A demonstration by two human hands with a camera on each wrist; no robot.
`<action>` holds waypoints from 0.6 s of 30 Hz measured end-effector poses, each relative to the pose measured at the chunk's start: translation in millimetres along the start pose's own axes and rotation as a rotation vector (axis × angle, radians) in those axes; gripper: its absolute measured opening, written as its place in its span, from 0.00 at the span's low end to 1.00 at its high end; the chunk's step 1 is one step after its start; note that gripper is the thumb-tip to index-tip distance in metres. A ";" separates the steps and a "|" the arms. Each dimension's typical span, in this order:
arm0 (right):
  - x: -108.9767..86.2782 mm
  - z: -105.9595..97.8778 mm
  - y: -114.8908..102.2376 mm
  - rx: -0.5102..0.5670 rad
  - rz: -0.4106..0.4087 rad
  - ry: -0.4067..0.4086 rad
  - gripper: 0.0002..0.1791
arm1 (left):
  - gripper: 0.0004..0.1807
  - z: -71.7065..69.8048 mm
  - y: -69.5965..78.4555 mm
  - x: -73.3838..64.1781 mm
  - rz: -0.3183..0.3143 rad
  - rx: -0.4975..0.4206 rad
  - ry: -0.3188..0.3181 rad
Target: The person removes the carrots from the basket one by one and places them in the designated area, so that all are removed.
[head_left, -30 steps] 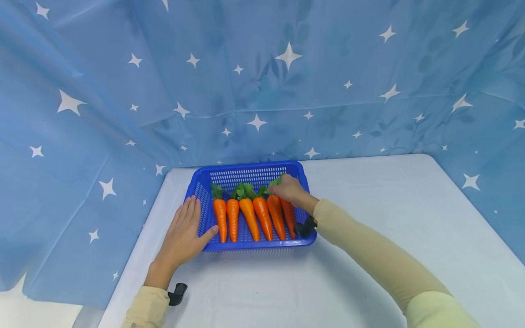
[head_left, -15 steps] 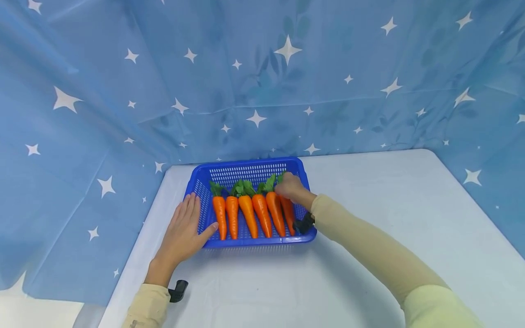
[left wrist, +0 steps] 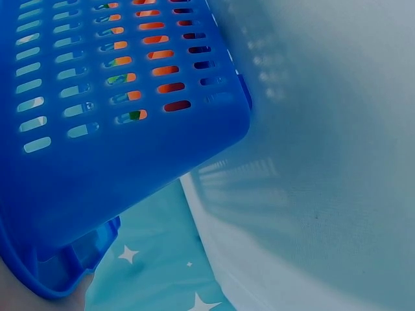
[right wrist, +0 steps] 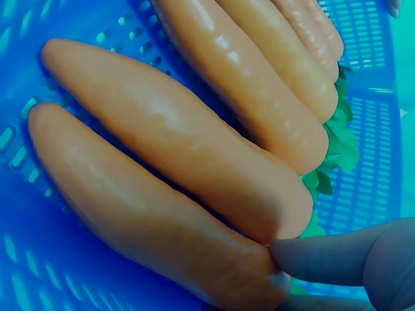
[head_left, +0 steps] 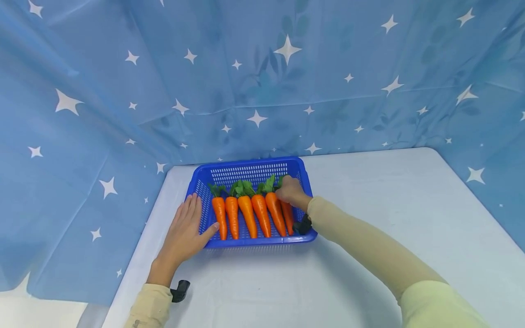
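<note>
Blue basket (head_left: 250, 243): access afforded from above; sides bounded by perforated walls. Left rim: obstructed by left hand (head_left: 185, 230). Right end: occupied by right hand (head_left: 292, 191). Six carrots (head_left: 247, 214): set in a row, slim gaps left between tips. Tabletop (head_left: 262, 291): room left in front, between left sleeve (head_left: 149, 303) and right sleeve (head_left: 357, 241).

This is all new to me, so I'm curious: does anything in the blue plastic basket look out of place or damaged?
Nothing stands out. Six tapered orange carrots with leafy green tops lie in a loose row inside the blue perforated plastic basket, none visibly broken or spilled. The right hand hides part of the rightmost carrot.
</note>
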State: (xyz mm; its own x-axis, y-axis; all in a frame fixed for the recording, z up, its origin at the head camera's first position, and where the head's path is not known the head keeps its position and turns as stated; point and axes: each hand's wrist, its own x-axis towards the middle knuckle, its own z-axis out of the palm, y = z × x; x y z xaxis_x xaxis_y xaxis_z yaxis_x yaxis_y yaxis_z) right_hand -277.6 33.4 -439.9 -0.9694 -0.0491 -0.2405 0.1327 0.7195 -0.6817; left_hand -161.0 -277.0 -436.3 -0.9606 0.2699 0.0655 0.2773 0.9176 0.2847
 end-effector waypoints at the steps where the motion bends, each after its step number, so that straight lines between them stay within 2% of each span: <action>1: -0.4 0.1 0.1 -0.006 -0.001 0.003 0.09 | 0.54 0.1 0.5 -0.1 0.000 -0.001 -0.001; 9: -3.4 -0.5 0.1 0.000 -0.014 0.002 0.01 | 0.54 -0.4 1.0 0.0 0.007 0.003 0.015; 18: -7.3 -2.9 -0.9 0.021 -0.026 0.010 0.07 | 0.54 1.9 1.5 -1.5 0.012 -0.003 0.028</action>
State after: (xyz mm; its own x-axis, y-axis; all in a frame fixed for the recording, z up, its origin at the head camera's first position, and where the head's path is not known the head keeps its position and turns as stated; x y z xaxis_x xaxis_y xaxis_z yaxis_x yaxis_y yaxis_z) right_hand -271.3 35.1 -435.6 -0.9745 -0.0610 -0.2159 0.1116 0.7031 -0.7023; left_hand -159.2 -275.5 -437.8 -0.9573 0.2728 0.0958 0.2890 0.9134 0.2866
